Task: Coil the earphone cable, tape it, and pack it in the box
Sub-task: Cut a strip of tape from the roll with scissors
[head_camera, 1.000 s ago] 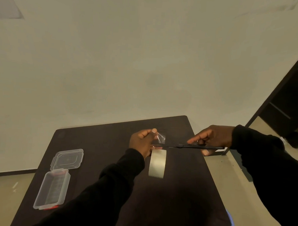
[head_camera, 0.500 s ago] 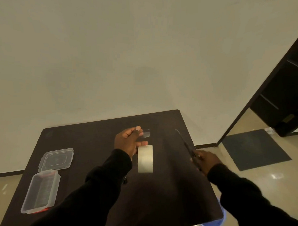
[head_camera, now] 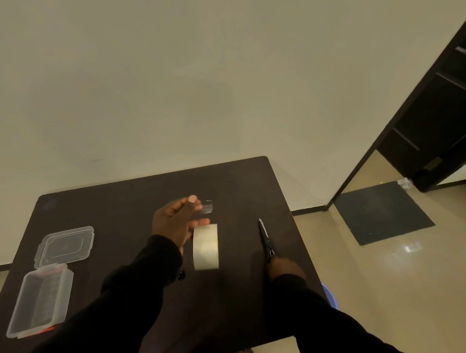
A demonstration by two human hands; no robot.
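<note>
A dark desk (head_camera: 134,198) is seen set against a pale wall, with a doorway and a dark mat (head_camera: 382,212) on the floor beyond its right edge. Near the desk's left edge a clear plastic box (head_camera: 38,304) is laid open, its hinged lid (head_camera: 64,246) spread flat on the far side of it. Nothing can be made out inside the box with certainty.

Toward the middle of the desk a roll of tape (head_camera: 206,246) is seen on edge, just beside the left hand (head_camera: 175,224); whether it is held by the lower fingers or stands on the desk cannot be told. A small cut piece of clear tape (head_camera: 206,207) is pinched between the thumb and forefinger of that hand, raised above the desk.

Near the right edge a pair of scissors (head_camera: 265,237) is laid with the closed blades pointing toward the far edge. The handles are covered by the right hand (head_camera: 285,268), which is closed around them. The earphone cable cannot be clearly seen; only a small dark object (head_camera: 181,274) shows beside the left sleeve.
</note>
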